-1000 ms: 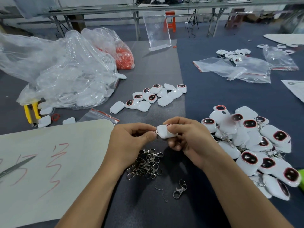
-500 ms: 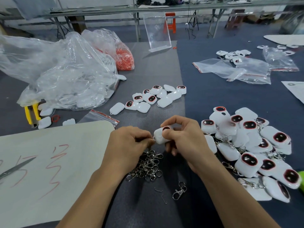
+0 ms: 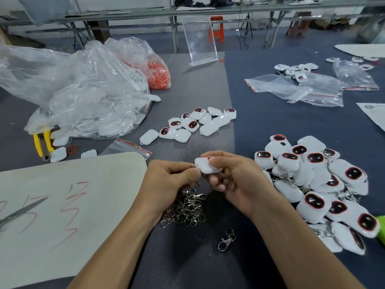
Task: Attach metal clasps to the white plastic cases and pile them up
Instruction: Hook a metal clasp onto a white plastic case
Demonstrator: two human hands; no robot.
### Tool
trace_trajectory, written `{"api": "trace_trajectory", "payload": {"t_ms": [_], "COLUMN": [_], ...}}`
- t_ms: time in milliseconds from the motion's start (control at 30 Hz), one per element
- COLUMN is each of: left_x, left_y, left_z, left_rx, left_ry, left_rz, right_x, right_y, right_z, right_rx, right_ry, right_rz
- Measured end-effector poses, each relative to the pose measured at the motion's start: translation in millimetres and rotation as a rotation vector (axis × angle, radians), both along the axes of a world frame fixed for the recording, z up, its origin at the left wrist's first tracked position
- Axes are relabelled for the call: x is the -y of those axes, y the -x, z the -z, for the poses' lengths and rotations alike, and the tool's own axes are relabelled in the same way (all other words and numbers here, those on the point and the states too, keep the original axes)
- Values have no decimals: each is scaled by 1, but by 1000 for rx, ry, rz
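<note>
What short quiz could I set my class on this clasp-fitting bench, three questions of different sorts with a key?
1. True or false: the right hand grips a white case while the left hand pinches a clasp at its corner.
2. Fill in: the pile of finished cases lies on the hands' ____ side.
3. The heap of loose clasps lies: A just below the left hand; B on top of the finished pile; C far off at the back.
Key: 1 true; 2 right; 3 A.
</note>
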State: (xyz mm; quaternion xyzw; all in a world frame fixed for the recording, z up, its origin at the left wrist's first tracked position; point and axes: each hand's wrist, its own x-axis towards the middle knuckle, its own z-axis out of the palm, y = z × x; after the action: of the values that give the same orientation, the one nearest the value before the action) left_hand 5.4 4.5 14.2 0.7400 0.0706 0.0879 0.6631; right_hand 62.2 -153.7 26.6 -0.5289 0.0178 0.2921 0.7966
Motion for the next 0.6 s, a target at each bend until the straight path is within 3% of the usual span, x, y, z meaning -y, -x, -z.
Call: {"api": "trace_trajectory", "payload": {"t_ms": [67, 133, 233, 333, 400, 433, 500, 600], "left_x": [-2, -5, -3, -7, -10, -10, -6, 3], "left_y": [-1, -1, 3, 1, 1, 1, 1, -2], "left_z": [0, 1, 4, 4, 5, 5, 5, 2], "left_rx": [-10, 63, 248, 412, 397, 335, 189, 66], "left_ry": [-36, -358, -1007, -1207, -1167, -1044, -614, -103], "left_rz": [-30, -72, -122, -125, -164, -184, -160, -43], "right_x": [1, 0, -8, -19, -20, -18, -13, -6], "right_y": [1, 3, 15, 26, 23, 19, 10, 5], "right_z": [0, 0, 6, 12, 9, 7, 3, 2], "right_rx": [74, 258, 715, 908, 748, 594, 271, 3], "right_ry": [24, 117, 485, 571, 449, 332, 108, -21], "right_rz": [36, 111, 217, 246, 261, 263, 229, 170]}}
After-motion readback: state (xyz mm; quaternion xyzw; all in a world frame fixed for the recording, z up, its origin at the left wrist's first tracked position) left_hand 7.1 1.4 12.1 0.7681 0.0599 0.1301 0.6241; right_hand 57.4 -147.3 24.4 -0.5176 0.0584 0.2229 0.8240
